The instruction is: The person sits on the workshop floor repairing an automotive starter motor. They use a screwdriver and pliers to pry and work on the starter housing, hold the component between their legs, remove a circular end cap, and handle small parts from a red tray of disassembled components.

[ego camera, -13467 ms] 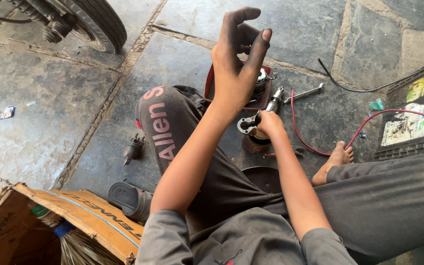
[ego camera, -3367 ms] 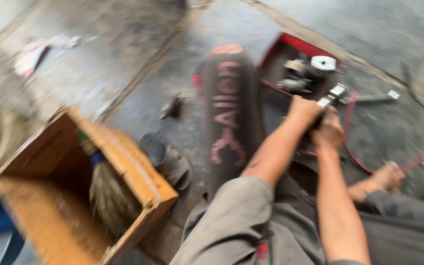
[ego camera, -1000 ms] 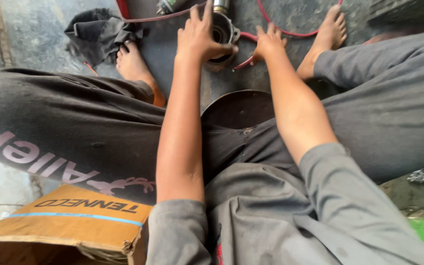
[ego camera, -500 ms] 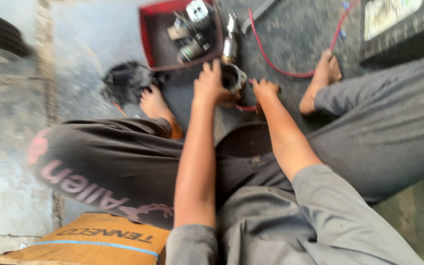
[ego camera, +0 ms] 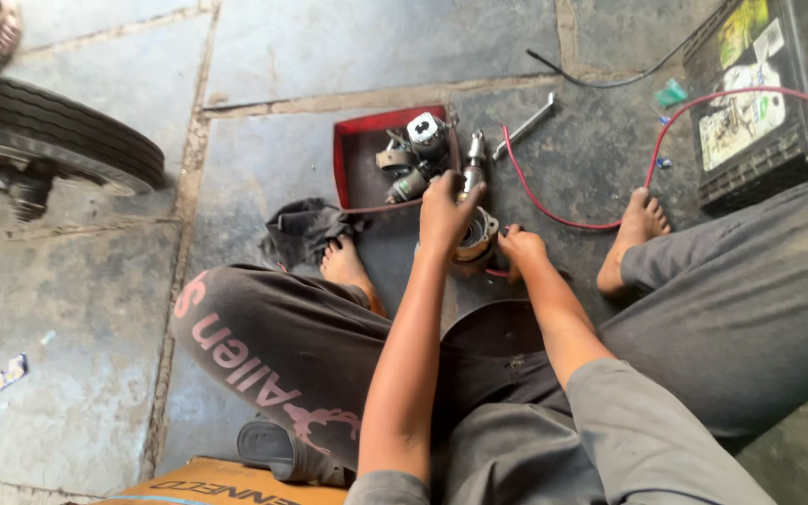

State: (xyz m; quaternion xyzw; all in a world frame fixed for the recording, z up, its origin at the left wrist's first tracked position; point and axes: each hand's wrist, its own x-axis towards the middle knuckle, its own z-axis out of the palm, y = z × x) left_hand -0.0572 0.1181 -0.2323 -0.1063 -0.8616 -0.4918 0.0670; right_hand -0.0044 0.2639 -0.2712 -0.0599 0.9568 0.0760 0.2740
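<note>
I sit on a stone floor with my knees apart. My left hand [ego camera: 448, 213] rests on top of a round metal motor housing [ego camera: 477, 239] that stands on the floor between my feet, fingers curled over its rim. My right hand [ego camera: 520, 249] is closed just right of the housing, pinching the end of a red wire [ego camera: 554, 215] near its base. A metal shaft part [ego camera: 473, 161] lies right behind the housing.
A red tray [ego camera: 348, 159] with several metal motor parts sits beyond my hands. A dark rag [ego camera: 303, 228] lies by my left foot. A wrench [ego camera: 526, 124], a black battery [ego camera: 759, 103], a tyre [ego camera: 58, 140] and a cardboard box [ego camera: 226, 482] surround me.
The view has swung back and up, so the tray, battery and tyre show again. Both hands stay at the motor housing, the left on top, the right beside it.
</note>
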